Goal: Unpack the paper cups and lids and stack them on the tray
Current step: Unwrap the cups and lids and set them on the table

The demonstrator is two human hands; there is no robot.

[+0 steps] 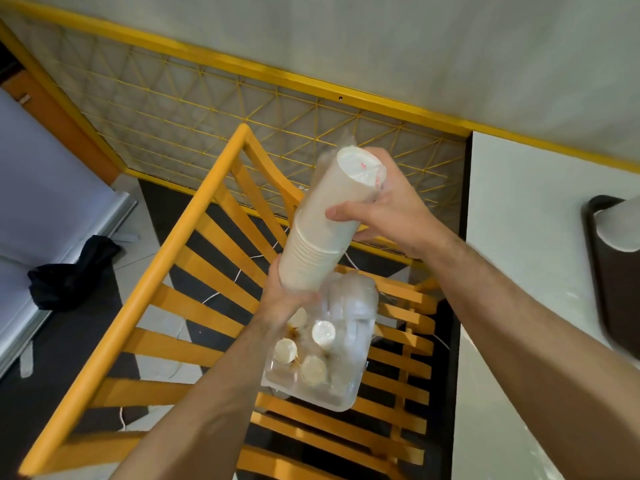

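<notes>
Now both hands held one stack of paper cups (325,223) in the air above a yellow slatted bench (194,341), its long axis tilted, closed bottoms up and away, open rims down toward the person. The right hand (391,216) gripped the upper half, thumb across the near side and fingers (367,233) curled round the far side, over a clear plastic sleeve (346,143) bunched near the top end. The left hand (284,299) cupped the lower end from below, fingers wrapped on the rims. Under them, on the bench slats, lay a clear bag of more cups (318,358), bottoms showing. The tray (595,244) sat at the right edge of the white tabletop (519,237), well apart to the right, with another cup stack (620,226) already standing on it. So the right arm was the nearer one to carry the stack across, and the sleeve probably had to come off first.
</notes>
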